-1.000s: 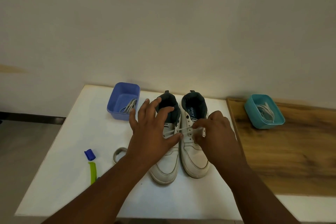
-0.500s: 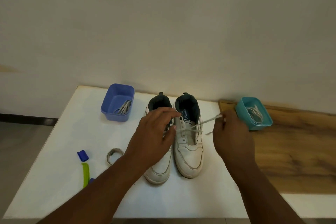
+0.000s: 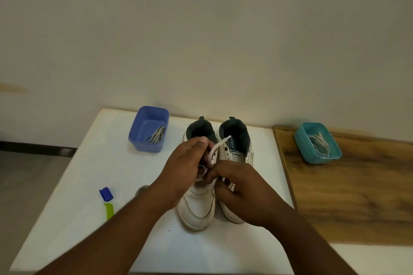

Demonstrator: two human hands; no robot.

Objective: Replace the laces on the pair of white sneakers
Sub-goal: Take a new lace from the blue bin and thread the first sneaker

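Observation:
Two white sneakers stand side by side on the white table (image 3: 89, 185), toes toward me: the left sneaker (image 3: 197, 210) and the right sneaker (image 3: 234, 147). A white lace (image 3: 215, 148) curves up between them, its tip pointing over the right sneaker's tongue. My left hand (image 3: 185, 167) pinches the lace above the left sneaker's eyelets. My right hand (image 3: 241, 190) lies over the right sneaker's front and pinches the lace low down, close to my left fingers. Both hands hide the eyelet rows beneath them.
A blue tub (image 3: 148, 128) with laces stands at the back left. A teal tub (image 3: 317, 143) with laces sits on the wooden surface (image 3: 357, 196) to the right. A blue and green tool (image 3: 107, 202) and a tape roll (image 3: 143, 190) lie left of the sneakers.
My right hand has come back from the right, where it had pulled the lace out sideways, to the middle beside my left hand. The lace now curves upward between my hands.

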